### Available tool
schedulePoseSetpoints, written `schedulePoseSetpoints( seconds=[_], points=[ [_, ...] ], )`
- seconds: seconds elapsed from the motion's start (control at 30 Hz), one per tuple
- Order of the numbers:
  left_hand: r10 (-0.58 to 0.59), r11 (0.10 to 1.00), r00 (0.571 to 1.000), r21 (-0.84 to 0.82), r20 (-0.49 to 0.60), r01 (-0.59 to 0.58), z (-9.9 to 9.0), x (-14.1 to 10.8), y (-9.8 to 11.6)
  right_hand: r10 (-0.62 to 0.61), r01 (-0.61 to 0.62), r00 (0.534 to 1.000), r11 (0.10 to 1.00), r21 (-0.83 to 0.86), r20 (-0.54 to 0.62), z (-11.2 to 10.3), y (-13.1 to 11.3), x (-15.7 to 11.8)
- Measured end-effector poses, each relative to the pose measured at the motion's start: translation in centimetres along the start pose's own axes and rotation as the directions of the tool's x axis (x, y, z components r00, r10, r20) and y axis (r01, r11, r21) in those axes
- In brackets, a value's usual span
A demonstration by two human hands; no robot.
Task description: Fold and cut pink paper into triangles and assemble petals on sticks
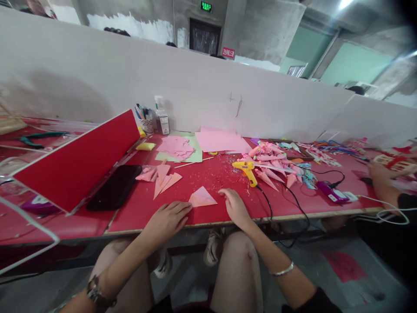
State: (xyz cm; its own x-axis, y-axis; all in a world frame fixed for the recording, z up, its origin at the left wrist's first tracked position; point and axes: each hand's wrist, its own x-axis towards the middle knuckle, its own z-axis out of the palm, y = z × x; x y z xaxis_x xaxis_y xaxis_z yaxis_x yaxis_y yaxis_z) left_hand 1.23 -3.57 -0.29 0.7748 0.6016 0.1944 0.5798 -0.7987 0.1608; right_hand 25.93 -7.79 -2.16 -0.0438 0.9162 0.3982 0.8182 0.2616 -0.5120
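Behind the work surface, a matte off-white partition (202, 100) rises along the far side of a red, smooth-looking table (195, 216), whose near edge looks rough and worn. On the left, a flat, rigid red panel (84, 156) stands tilted beside a glossy black phone (114, 188) with rounded corners. Toward the back lie large pink sheets (221, 141) with straight edges and, to their left, a stack of smaller pink paper pieces (176, 148) with uneven outlines. Right of centre, slim pink cones (272, 163) with pointed tips are heaped together. Near the front edge, the left hand (169, 217) lies palm down, fingers extended and close together, its fingertips at the left corner of a folded pink paper piece (203, 198); whether they press on it cannot be told. The right hand (236, 208) is loosely open, fingers slightly bent and pinching nothing, just beyond the piece's right corner. The paper thus lies between the two, the left being nearer, its longer span running from hand to hand and its blunt peak pointing away from the person. Hard-looking and yellow, a glue gun (247, 171) rests beyond the right hand, nozzle to the left, with fine pale scraps (224, 171) scattered beside it.
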Motion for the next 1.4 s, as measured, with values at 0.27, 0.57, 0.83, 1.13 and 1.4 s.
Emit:
schedulePoseSetpoints(
  seconds=[0.27,0.57,0.83,1.13,1.4],
  points=[
    [0.045,0.996,0.997,0.077,-0.070,-0.040,1.2,2.0,2.7,-0.104,0.166,0.967,0.949,-0.268,0.232,-0.2,-3.1,-0.7],
    [0.131,0.989,0.991,-0.068,0.015,-0.130,1.3,1.4,1.6,-0.188,0.239,0.938,0.960,-0.150,0.292,-1.3,-3.4,-0.5],
    [0.123,0.991,0.992,-0.058,-0.013,-0.124,0.8,0.5,0.8,-0.214,0.341,0.874,0.910,-0.237,0.437,-1.3,-3.8,-0.9],
    [0.176,0.978,0.984,-0.113,0.001,-0.175,0.1,0.6,0.3,-0.364,0.434,0.830,0.897,-0.080,0.423,-0.6,-4.0,-0.2],
    [0.197,0.975,0.980,0.106,-0.022,-0.194,0.5,0.2,0.7,-0.310,0.329,0.900,0.944,-0.011,0.307,0.9,-3.6,-0.3]
  ],
)
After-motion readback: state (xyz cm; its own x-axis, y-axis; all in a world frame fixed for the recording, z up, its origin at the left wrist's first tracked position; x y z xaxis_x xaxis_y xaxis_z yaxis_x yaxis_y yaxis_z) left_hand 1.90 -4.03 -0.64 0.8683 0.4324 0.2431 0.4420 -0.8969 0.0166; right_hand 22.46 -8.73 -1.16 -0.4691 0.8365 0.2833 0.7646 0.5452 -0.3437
